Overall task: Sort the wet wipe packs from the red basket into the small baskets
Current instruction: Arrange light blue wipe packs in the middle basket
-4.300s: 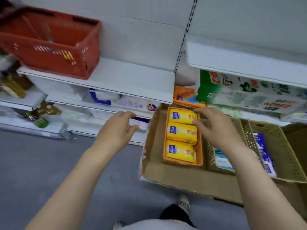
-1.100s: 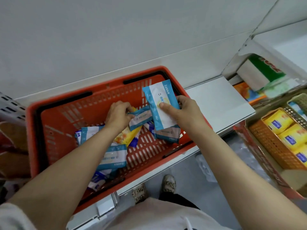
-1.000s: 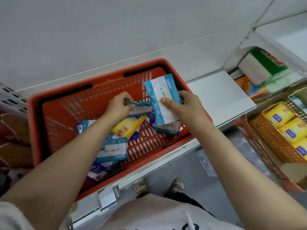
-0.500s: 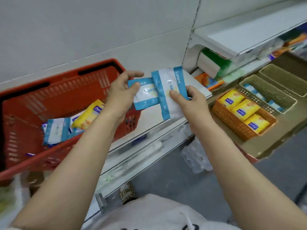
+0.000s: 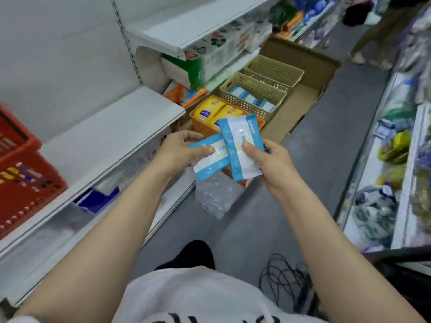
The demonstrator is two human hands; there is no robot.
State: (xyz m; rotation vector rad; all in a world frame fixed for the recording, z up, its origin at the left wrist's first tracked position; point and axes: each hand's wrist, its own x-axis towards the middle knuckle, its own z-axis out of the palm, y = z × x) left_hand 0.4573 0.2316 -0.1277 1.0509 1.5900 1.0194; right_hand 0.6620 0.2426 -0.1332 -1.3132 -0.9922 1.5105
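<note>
Single view only, head-worn, wide-angle; nothing to overlap with. Looks forward and steeply down from above the wearer's own chest, both forearms running up from the bottom edge. Close range: the left grip (image 5: 179, 151) and right grip (image 5: 271, 164) sit near frame centre, at arm's length. Beyond the grips, the cardboard box (image 5: 300, 59) with small baskets on the floor. To the left of the left grip, white shelf (image 5: 112, 136) and edge of red basket (image 5: 21, 178). Right of the right grip, opposite shelving. Edges bend and blur strongly.
</note>
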